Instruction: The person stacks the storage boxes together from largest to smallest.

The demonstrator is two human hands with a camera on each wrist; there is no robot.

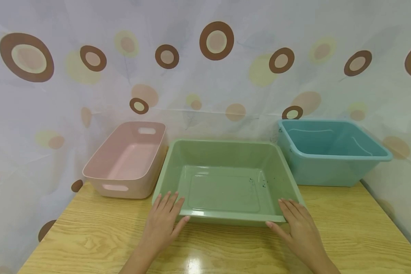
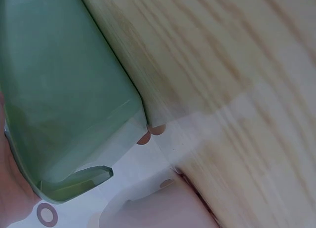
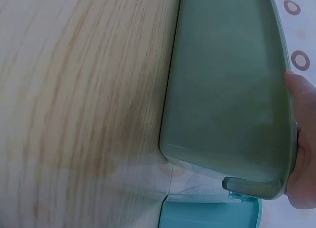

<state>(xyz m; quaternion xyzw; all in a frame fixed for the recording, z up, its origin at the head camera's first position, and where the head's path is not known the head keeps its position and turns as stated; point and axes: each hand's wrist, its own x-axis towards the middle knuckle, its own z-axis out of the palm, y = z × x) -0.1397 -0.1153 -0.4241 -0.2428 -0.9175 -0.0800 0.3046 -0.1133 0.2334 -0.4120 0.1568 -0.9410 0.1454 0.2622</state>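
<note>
A green plastic basin (image 1: 226, 182) lies on the wooden table, with a few small dark marks on its floor. My left hand (image 1: 162, 224) rests on its near left corner, the fingers straight over the rim and the thumb at the front edge. On the near right corner, my right hand (image 1: 299, 230) touches the rim in the same way. The left wrist view shows the basin's outer wall (image 2: 69, 90) and only an edge of that hand. In the right wrist view, the thumb lies along the basin's rim (image 3: 285, 55); the other fingers are hidden.
A pink basket (image 1: 126, 152) with handle slots stands left of the basin. At the right is a blue-green tub (image 1: 328, 169), close to the basin's far right corner. Behind them hangs a white sheet (image 1: 191, 23) with brown rings. The table (image 1: 89, 228) is light wood.
</note>
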